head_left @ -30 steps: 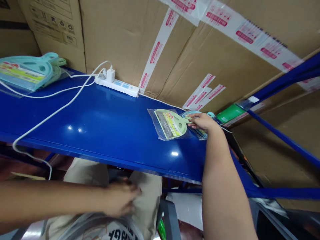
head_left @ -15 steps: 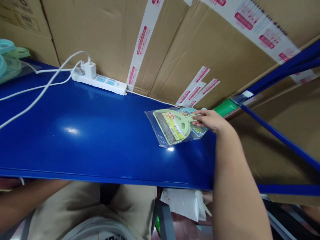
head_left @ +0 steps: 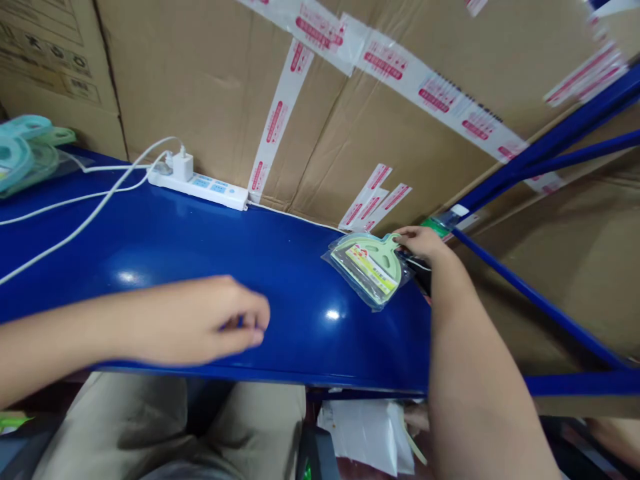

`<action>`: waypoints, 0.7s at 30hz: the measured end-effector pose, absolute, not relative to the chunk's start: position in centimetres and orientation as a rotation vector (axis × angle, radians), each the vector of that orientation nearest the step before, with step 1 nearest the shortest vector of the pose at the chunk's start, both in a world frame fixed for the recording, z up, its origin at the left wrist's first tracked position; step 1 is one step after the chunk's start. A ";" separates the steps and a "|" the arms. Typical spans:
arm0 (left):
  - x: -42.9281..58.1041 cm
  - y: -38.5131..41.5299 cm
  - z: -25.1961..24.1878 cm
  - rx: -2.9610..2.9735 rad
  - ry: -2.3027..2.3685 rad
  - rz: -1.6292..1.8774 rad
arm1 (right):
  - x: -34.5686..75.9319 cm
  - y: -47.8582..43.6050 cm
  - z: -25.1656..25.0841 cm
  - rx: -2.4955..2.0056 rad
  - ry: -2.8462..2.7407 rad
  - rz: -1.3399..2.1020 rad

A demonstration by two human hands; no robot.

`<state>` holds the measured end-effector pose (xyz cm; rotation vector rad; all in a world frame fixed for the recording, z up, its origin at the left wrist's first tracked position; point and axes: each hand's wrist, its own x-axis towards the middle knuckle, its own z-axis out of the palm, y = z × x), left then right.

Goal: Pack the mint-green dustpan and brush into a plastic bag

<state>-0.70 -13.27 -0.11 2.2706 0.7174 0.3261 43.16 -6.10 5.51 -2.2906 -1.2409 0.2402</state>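
Note:
My right hand [head_left: 419, 241] is closed on the handle of a light green mini dustpan [head_left: 393, 261], packed in clear plastic with a dark-bristled brush and a yellow label. The pack is at the right end of the blue table [head_left: 200, 250], apparently stacked over the light blue dustpan, of which only a bluish edge shows. My left hand [head_left: 215, 323], slightly blurred, hovers above the table's front edge. Its fingers are curled towards the thumb with nothing visible in them, some way left of the dustpan.
A white power strip [head_left: 215, 190] with a plugged-in charger [head_left: 183, 167] and cables lies along the back. More blue and green packed dustpans [head_left: 25, 157] lie at the far left. Behind stand taped cardboard boxes [head_left: 200, 80]. A green-labelled bottle [head_left: 443, 223] and blue frame bars [head_left: 530, 303] are at right.
My left hand has come up from below the table edge to over the tabletop. The green dustpan now covers most of the blue one, and my right hand still grips its handle.

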 end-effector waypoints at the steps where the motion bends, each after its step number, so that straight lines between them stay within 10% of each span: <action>1: 0.0 -11.8 1.5 2.264 0.736 0.305 | 43.0 -5.8 5.4 -2.313 -1.222 0.153; 10: 2.3 -1.6 1.7 2.416 1.145 0.698 | 38.4 -7.2 4.6 -2.167 -1.042 -0.276; 21: -0.8 -2.7 1.7 2.478 1.287 0.905 | 22.6 -6.9 3.7 -1.959 -1.757 0.075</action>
